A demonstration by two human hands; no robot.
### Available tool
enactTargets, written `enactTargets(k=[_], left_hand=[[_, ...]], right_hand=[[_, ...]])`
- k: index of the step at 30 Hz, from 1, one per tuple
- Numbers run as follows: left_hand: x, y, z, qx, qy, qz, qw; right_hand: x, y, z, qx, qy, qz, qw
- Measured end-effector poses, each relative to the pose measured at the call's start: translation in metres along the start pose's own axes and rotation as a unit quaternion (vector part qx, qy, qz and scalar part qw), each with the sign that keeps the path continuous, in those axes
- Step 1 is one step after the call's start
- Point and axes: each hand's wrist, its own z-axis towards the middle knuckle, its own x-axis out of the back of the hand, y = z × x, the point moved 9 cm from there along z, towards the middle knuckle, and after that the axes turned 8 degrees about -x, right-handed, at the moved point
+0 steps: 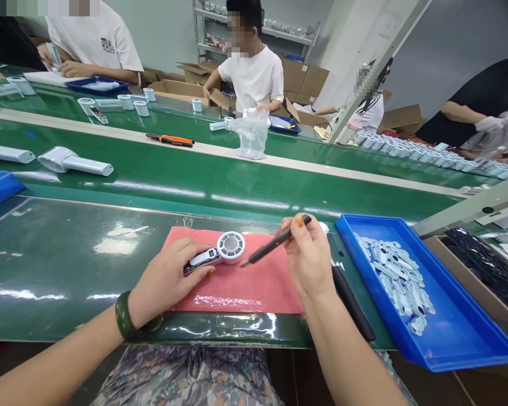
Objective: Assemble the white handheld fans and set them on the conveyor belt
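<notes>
1. The glossy pale-blue device (230,246), round-headed with a slim handle, lies in the left hand (165,276), whose thumb and fingers pinch the handle; the palm hides its end
2. The right hand (309,259) pinches a slender dark tool (275,246), tip near the head
3. Beneath both hands, a shiny red mat (254,287)
4. Right of the right hand, a blue tray (469,316) of jumbled, rounded pieces (400,273)

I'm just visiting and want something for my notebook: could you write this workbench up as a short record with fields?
Left hand: holds a pale device by its handle
Right hand: holds a dark pen-like tool, tip near the device's round head
Beneath the device: red mat
To the right: blue tray with small pale parts
Across the way: person in a white shirt, clear plastic bag
</notes>
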Motion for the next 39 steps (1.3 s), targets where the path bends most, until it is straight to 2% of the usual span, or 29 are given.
enactTargets(k=[3, 8, 12, 15, 17, 27, 33, 39], left_hand=[[-0.007, 0.006, 0.001, 0.014, -0.001, -0.023, 1.000], [-0.012, 0.011, -0.001, 0.027, 0.008, -0.057, 0.998], [-0.012, 0.010, -0.002, 0.022, 0.013, -0.074, 0.997], [-0.013, 0.009, -0.003, 0.022, 0.015, -0.071, 0.997], [-0.013, 0.008, -0.004, 0.021, 0.018, -0.066, 0.997], [-0.015, 0.010, -0.004, 0.021, 0.013, -0.061, 0.998], [-0.015, 0.008, -0.004, 0.015, 0.012, -0.043, 0.999], [-0.013, 0.010, -0.003, 0.004, 0.024, -0.043, 0.999]], right_hand=[[-0.023, 0.005, 0.009, -0.030, -0.009, 0.073, 0.997], [-0.053, 0.020, 0.024, -0.066, -0.003, 0.117, 0.991], [-0.067, 0.028, 0.027, -0.013, 0.012, 0.126, 0.992], [-0.074, 0.027, 0.019, 0.041, 0.011, 0.089, 0.995], [-0.078, 0.028, 0.014, 0.053, 0.007, 0.056, 0.997], [-0.075, 0.033, 0.003, 0.054, 0.029, -0.041, 0.997], [-0.060, 0.049, 0.017, 0.005, 0.062, -0.092, 0.994], [-0.049, 0.066, 0.032, -0.029, 0.084, -0.085, 0.992]])
